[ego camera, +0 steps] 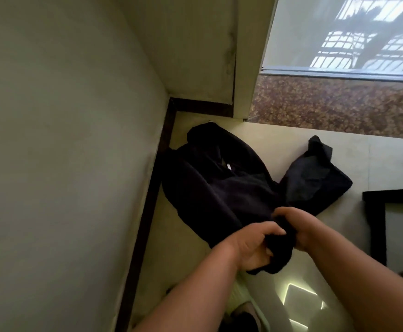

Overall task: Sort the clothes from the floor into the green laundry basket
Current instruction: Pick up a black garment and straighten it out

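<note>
Both forearms reached forward, the left hand (253,248) and right hand (298,226) curled close together around a bunched edge of what looked like one black garment (219,188) lying in the floor (183,255) corner.

Two hands are in sight, the left hand (250,248) and the right hand (298,226). Two dark garments lie on the floor: one black garment (210,183) and one dark grey garment (315,178).
</note>
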A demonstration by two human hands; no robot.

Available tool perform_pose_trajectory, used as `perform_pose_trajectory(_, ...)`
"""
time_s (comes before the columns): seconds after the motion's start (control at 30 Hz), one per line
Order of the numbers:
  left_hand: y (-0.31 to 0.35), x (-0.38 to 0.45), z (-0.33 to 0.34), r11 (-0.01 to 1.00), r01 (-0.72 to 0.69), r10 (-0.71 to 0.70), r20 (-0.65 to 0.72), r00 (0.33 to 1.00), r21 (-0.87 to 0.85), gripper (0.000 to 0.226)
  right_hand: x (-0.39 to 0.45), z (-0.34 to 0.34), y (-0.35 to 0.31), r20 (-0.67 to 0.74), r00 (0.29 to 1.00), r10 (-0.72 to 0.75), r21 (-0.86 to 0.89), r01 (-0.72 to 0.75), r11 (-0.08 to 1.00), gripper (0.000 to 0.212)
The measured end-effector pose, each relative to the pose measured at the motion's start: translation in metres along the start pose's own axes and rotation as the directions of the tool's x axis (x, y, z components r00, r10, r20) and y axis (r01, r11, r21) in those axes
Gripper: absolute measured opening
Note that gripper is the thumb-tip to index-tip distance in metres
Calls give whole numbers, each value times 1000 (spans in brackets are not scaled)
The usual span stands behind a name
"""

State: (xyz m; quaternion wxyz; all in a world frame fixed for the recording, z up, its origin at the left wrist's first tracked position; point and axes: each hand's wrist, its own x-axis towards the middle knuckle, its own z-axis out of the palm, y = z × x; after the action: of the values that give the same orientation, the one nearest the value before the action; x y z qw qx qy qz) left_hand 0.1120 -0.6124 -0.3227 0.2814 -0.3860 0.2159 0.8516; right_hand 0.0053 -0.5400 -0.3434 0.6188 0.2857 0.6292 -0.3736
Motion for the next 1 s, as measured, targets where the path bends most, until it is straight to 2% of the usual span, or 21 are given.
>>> perform_pose_trajectory(0.07, -10, -13, -3, 1000, 12, -12, 4, 1000, 9, 39, -17, -16, 4, -101, 992, -75, -54, 70, 996, 15)
perform_pose_trajectory(0.13, -19, -24, -6, 998, -37, 45, -212, 976, 41, 67, -40, -33, 3, -58, 989, -137, -98, 131, 986, 18)
perform_pose_trajectory(0.2, -33, -41, -3, 993, -114, 105, -495, 862, 12, 76, -80, -48, 5, 68, 983, -172, -188, 182, 965, 20)
perform_pose_trajectory(0.23, -42, -46, 1, 984, -174, 127, -588, 799, -23, 81, -101, -56, 8, 125, 978, -167, -254, 194, 947, 21)
perform_pose_trajectory(0.27, -41, -48, -6, 975, -212, 131, -605, 786, -64, 89, -108, -53, 10, 178, 974, -143, -305, 192, 933, 22)
perform_pose_trajectory(0.33, -44, -62, 13, 947, -284, 175, -502, 847, -150, 98, -139, -57, 29, 257, 964, -72, -440, 183, 879, 18)
perform_pose_trajectory(0.37, -47, -65, 27, 930, -331, 219, -479, 850, -162, 93, -154, -62, 43, 292, 956, -24, -499, 173, 849, 19)
perform_pose_trajectory(0.43, -49, -67, 47, 903, -409, 274, -554, 786, -134, 71, -170, -68, 65, 330, 942, 59, -568, 148, 810, 23)
perform_pose_trajectory(0.5, -58, -74, 70, 888, -456, 278, -733, 621, -49, 45, -183, -84, 83, 294, 954, 49, -572, 135, 809, 22)
perform_pose_trajectory(0.53, -63, -76, 76, 884, -466, 273, -778, 566, -29, 41, -181, -95, 88, 241, 970, 35, -570, 112, 814, 19)
perform_pose_trajectory(0.57, -71, -81, 83, 879, -477, 270, -792, 547, -30, 42, -180, -107, 96, 171, 985, -3, -573, 102, 813, 16)
perform_pose_trajectory(0.63, -88, -91, 88, 878, -479, 301, -775, 556, -3, 44, -167, -128, 106, -13, 991, -132, -573, 101, 813, 24)
perform_pose_trajectory(0.7, -110, -102, 91, 890, -435, 397, -697, 597, 134, 43, -160, -137, 115, -144, 947, -288, -587, 153, 795, 41)
perform_pose_trajectory(0.8, -144, -117, 108, 839, -333, 534, -526, 662, 431, 51, -167, -121, 122, -147, 830, -538, -498, 408, 765, 51)
perform_pose_trajectory(0.83, -154, -117, 115, 797, -308, 565, -461, 684, 520, 52, -171, -110, 121, -97, 827, -554, -429, 468, 773, 54)
perform_pose_trajectory(0.9, -183, -116, 128, 667, -232, 605, -333, 723, 708, 48, -187, -88, 127, 1, 875, -484, -359, 452, 817, 74)
perform_pose_trajectory(0.97, -208, -112, 133, 475, -123, 602, -220, 768, 871, 41, -190, -79, 142, 64, 894, -444, -517, 410, 751, 96)
perform_pose_trajectory(1.0, -219, -112, 133, 357, -69, 582, -163, 797, 932, 38, -189, -80, 151, 43, 907, -418, -625, 351, 697, 93)
